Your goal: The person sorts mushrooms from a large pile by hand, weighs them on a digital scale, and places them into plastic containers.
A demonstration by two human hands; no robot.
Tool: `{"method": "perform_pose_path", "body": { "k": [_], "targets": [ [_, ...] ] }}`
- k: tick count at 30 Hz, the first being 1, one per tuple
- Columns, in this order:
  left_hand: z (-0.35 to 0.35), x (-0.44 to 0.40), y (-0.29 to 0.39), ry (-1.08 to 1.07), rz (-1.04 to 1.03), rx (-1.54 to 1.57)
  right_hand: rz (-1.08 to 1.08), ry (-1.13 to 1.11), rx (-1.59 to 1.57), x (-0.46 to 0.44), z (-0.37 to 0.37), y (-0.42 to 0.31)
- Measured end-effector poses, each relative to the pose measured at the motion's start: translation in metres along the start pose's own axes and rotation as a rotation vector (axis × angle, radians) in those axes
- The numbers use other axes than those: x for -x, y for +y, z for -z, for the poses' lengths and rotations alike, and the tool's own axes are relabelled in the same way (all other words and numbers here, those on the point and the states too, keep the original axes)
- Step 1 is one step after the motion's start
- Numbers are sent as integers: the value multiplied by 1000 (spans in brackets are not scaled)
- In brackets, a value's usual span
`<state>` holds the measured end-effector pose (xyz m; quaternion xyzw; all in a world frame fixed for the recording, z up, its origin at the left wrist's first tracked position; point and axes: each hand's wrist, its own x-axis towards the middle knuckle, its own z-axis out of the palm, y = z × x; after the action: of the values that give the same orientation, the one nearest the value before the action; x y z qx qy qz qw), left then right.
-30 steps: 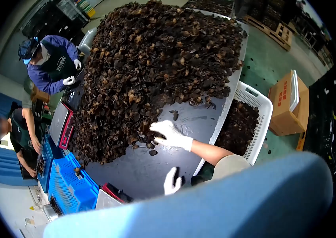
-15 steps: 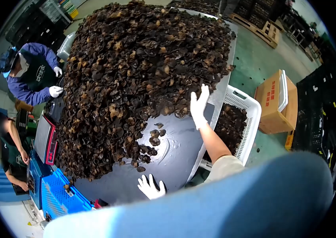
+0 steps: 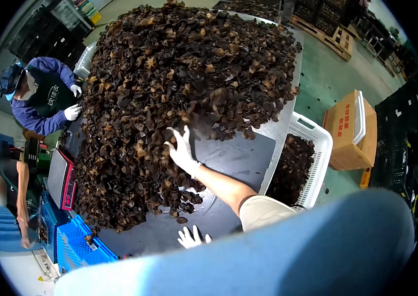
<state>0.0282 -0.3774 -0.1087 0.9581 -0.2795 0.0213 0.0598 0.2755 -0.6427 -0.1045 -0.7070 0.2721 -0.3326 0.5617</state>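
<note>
My right hand spreads against the wood ear pile, gripping nothing visible; its near side has my open, seemingly empty left hand.

A single head-worn camera is looking forward and steeply down from the near side of the desk. Its wide, fisheye-like lens is bending straight edges and leaving the corners black. The bare part of the desk is lying close below, while the mushroom heap is filling the middle and stretching away. A smooth blue curved shape, very close to the lens, is covering the bottom. The view is also taking in a co-worker at left, the white basket at right, and distant pallets towards the top.
</note>
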Motion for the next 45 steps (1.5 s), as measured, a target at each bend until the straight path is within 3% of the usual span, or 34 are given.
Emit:
{"method": "perform_pose_path", "body": {
  "k": [4, 6, 8, 13, 14, 16, 17, 18, 20, 22, 23, 27, 28, 30, 34, 36, 38, 39, 43, 45],
  "targets": [
    [5, 0, 5, 40, 94, 73, -15, -255, 133, 19, -3, -25],
    [4, 3, 1, 31, 94, 111, -48, -501, 64, 35, -3, -33],
    [3, 6, -1, 24, 83, 121, -104, -796, 311, 50, 2, -66],
    [1, 5, 0, -3, 60, 129, 474, -944, 744, 95, -17, -73],
    [1, 4, 0, -8, 54, 127, 514, -972, 602, 101, -12, -75],
    [1, 3, 0, -15, 43, 126, 452, -1110, 748, 98, 7, -109],
    [2, 3, -1, -17, 42, 128, 437, -1002, 463, 104, 15, -107],
    [1, 2, -1, -18, 39, 129, 420, -979, 404, 103, 26, -111],
    [1, 1, -1, -22, 35, 136, 348, -1211, 333, 83, 59, -115],
    [1, 1, -1, -24, 27, 145, 447, -1005, 221, 66, 93, -88],
    [1, 2, -2, -23, 24, 148, 310, -990, 256, 44, 125, -95],
    [-1, 2, -2, -25, 11, 168, 229, 164, 247, -14, 226, -45],
    [-2, 1, -4, -22, 15, 168, 80, 233, 231, -23, 248, -10],
    [-3, -1, -3, -19, 13, 166, 254, 620, 440, -34, 242, 64],
    [-5, -5, -4, -14, 5, 163, 176, 486, 195, -72, 204, 81],
    [-6, -5, -5, -16, 4, 169, 98, 328, -225, -84, 169, 73],
    [-6, -4, -7, -23, 8, 172, -148, 224, -276, -83, 124, 67],
    [-6, -4, -8, -28, 11, 175, -62, 132, -543, -81, 97, 66],
    [-4, -4, -13, -44, 18, 191, -294, -231, -435, -55, -5, 37],
    [-4, -4, -15, -52, 21, 199, -215, -549, -293, -46, -39, -10]
  ]
}}
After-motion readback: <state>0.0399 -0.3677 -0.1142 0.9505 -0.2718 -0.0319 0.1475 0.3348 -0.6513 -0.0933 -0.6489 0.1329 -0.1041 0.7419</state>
